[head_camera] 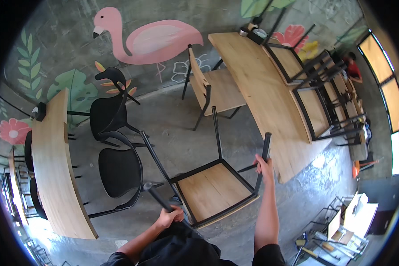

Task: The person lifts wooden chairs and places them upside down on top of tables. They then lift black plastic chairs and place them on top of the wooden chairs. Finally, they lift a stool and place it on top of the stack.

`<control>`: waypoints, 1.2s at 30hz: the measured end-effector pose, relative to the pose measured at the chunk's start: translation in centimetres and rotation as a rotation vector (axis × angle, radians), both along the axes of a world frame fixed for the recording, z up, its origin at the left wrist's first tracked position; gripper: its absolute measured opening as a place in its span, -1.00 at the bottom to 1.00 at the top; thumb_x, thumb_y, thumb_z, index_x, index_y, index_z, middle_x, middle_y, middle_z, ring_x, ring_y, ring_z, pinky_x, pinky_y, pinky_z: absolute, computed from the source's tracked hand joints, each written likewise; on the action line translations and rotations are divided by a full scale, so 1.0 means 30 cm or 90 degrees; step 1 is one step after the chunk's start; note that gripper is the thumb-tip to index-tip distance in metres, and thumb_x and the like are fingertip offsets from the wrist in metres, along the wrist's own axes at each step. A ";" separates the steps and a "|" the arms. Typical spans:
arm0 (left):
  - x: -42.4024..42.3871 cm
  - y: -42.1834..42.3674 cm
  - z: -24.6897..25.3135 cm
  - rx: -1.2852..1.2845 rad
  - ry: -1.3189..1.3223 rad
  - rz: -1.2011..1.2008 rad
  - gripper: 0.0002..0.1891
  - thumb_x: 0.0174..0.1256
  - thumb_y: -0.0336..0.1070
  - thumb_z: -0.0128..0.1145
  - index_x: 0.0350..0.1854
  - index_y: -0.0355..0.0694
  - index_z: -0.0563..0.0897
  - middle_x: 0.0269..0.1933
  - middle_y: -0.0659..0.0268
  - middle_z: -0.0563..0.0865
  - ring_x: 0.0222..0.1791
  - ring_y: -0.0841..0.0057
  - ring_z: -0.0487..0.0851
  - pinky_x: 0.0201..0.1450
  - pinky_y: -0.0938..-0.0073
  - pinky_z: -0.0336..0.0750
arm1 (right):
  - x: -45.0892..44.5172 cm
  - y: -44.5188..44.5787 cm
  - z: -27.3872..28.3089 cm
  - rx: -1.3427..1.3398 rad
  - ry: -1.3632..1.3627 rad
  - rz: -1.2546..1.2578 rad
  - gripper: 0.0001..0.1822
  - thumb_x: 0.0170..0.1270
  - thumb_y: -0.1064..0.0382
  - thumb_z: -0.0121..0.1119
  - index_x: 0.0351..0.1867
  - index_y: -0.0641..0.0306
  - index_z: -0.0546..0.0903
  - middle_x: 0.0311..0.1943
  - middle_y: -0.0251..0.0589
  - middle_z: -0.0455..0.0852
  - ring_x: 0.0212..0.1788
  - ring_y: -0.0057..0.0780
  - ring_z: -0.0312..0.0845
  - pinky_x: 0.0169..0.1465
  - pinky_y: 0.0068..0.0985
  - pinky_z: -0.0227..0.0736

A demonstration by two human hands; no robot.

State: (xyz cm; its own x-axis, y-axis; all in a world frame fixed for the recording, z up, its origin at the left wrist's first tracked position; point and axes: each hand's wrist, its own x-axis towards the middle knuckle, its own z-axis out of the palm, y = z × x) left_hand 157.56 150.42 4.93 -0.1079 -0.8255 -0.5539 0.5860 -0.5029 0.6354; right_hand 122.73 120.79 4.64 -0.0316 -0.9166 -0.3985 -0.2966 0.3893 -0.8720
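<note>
An overturned chair [216,189] with a wooden seat and black metal legs is in front of me, its seat underside facing up and its legs pointing upward. My left hand [171,215] grips one near leg low on the left. Around another leg on the right, my right hand [264,165] is closed, a little below that leg's tip. The chair's backrest is hidden beneath the seat. Just beyond my right hand lies the near end of a long wooden table [252,86]. Left of the held chair stands a black plastic chair [119,169].
Two upturned chairs [311,106] rest on the long table's right side. An upright wooden chair [216,86] is tucked at its left. Another black chair [108,111] and a second wooden table [53,149] stand left. A person [352,68] is at the far right, behind stacked furniture.
</note>
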 end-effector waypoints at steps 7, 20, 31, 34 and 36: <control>-0.017 0.022 0.023 -0.044 -0.041 0.030 -0.60 0.38 -0.47 0.11 -0.70 -0.32 0.39 -0.67 0.35 0.40 -0.60 0.56 0.35 -0.45 0.46 0.24 | -0.018 -0.027 0.150 -0.013 -0.064 0.058 -0.56 0.33 0.12 0.29 -0.68 0.32 0.54 -0.84 -0.36 0.41 -0.80 -0.62 0.28 -0.61 -0.54 0.31; -0.401 0.172 0.187 -0.206 -0.193 0.449 -0.52 0.34 -0.35 0.11 -0.79 -0.15 0.25 -0.78 0.37 0.28 -0.77 0.59 0.20 -0.63 0.45 0.10 | -0.398 0.217 0.310 -0.180 -0.319 0.111 -0.78 0.33 0.32 0.20 -0.49 0.29 0.49 -0.79 -0.35 0.38 -0.80 -0.62 0.24 -0.66 -0.55 0.28; -0.574 0.248 0.470 -0.445 -0.261 0.553 -0.49 0.27 -0.30 0.11 -0.86 -0.18 0.22 -0.85 0.34 0.26 -0.85 0.54 0.15 -0.71 0.44 0.06 | -0.512 0.340 0.774 -0.489 -0.354 0.237 -0.67 0.41 0.28 0.04 -0.56 0.19 0.31 -0.81 -0.40 0.24 -0.79 -0.68 0.06 -0.69 -0.59 0.14; -0.568 0.196 0.512 -0.483 -0.267 0.535 -0.51 0.22 -0.34 0.12 -0.87 -0.20 0.23 -0.85 0.36 0.27 -0.86 0.52 0.18 -0.71 0.44 0.10 | -0.526 0.337 0.787 -0.562 -0.339 0.203 -0.64 0.45 0.24 0.00 -0.59 0.17 0.30 -0.83 -0.42 0.17 -0.83 -0.67 0.00 -0.71 -0.59 0.11; -0.574 0.139 0.499 -0.503 -0.247 0.506 -0.50 0.27 -0.30 0.16 -0.85 -0.27 0.30 -0.82 0.32 0.33 -0.83 0.54 0.23 -0.70 0.44 0.07 | -0.563 0.313 0.788 -0.580 -0.323 0.173 -0.64 0.46 0.25 -0.01 -0.59 0.18 0.30 -0.84 -0.42 0.17 -0.83 -0.67 0.01 -0.70 -0.60 0.10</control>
State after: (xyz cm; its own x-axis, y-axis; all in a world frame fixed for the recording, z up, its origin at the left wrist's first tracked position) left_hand 140.33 154.60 19.90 0.6528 -0.7126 0.2568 0.2569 0.5272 0.8100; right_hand 105.85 130.18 28.28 0.1949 -0.8264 0.5283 0.2032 -0.4930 -0.8460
